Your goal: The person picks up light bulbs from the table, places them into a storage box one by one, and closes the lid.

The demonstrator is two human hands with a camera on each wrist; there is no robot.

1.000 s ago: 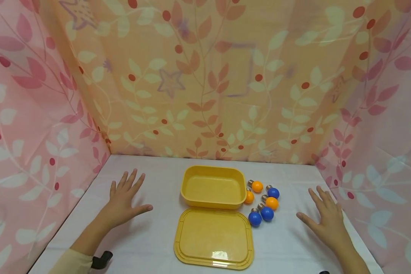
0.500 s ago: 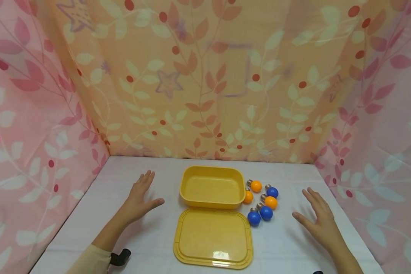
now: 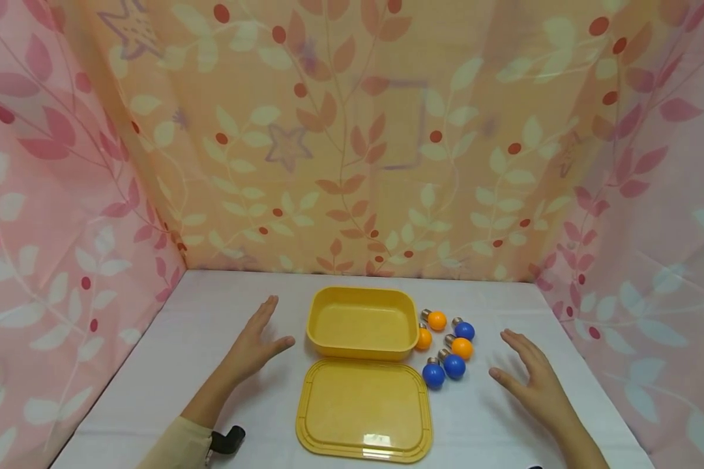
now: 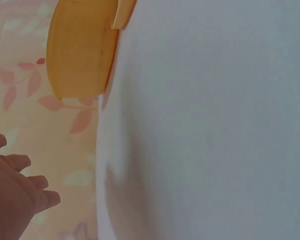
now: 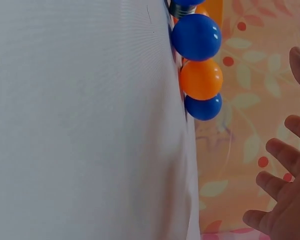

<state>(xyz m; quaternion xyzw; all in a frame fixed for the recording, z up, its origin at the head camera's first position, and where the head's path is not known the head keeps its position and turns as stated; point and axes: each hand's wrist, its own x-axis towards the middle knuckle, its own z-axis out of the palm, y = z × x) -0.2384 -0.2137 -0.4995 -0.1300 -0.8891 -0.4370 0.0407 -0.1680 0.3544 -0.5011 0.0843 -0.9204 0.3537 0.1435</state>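
The yellow rectangular plastic box [image 3: 358, 354] lies lengthwise between the empty, parted left hand [image 3: 248, 352] and right hand [image 3: 534, 383], nearer the left.

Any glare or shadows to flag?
Head: bright glare at the near end of the lid, soft shadows by the left hand and right hand. Left wrist: dim, soft-edged shadow on the table. Right wrist: dim, small highlights on the bulbs.

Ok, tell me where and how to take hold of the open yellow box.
Probably best: the left end wall of the box, pinched at its raised rim, coming from the left with the left hand. That end is free, while an orange bulb crowds the other end and the lid lies along the near side.
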